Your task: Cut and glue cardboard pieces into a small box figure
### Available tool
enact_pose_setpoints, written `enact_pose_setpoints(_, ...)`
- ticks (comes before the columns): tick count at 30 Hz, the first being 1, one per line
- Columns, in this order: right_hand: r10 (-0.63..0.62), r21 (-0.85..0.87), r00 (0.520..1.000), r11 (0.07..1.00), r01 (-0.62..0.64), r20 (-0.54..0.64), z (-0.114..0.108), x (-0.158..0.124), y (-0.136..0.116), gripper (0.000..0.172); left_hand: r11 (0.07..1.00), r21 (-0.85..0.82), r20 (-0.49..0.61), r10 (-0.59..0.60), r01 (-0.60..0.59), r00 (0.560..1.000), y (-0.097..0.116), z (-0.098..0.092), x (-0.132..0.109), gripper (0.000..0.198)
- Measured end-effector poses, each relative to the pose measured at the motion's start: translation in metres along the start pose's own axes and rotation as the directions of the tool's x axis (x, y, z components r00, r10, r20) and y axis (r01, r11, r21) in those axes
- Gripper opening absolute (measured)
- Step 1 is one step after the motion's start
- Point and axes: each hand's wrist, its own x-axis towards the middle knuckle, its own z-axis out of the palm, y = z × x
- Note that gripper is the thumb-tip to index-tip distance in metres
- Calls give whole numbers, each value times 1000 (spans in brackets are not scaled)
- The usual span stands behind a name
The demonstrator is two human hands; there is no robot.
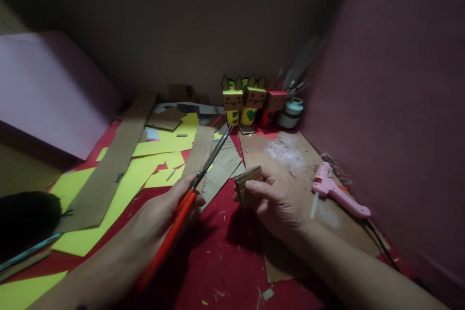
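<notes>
My left hand (pixel 165 210) is closed around orange-handled scissors (pixel 181 213); their closed metal blades point up and away towards the back of the table. My right hand (pixel 279 201) pinches a small stack of cardboard pieces (pixel 248 180) between thumb and fingers, just right of the scissors. Both hands hover over a red paper sheet (pixel 221 256) in the middle of the table.
Yellow paper sheets (pixel 141 169) and long cardboard strips (pixel 109 169) lie at the left. A pink glue gun (pixel 337 191) rests on a cardboard mat (pixel 290 155) at the right. Paper box figures (pixel 250 101) and a small jar (pixel 291 112) stand at the back.
</notes>
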Motion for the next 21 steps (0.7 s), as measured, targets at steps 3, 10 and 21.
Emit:
enact_pose_setpoints(3, 34, 29, 999, 999, -34, -1, 1, 0, -2, 25, 994, -87, 147, -49, 62, 988, 2, 1, -4, 43)
enact_pose_setpoints(10, -7, 96, 1000, 995, 7, 0, 5, -7, 3, 25, 960, -236, 263, -84, 148, 961, 12, 28, -16, 72)
enact_pose_setpoints(21, 34, 21, 999, 999, -34, 13, 4, -9, 7, 38, 986, -162, -2, 29, -29, 1000, 22, 23, -18, 52)
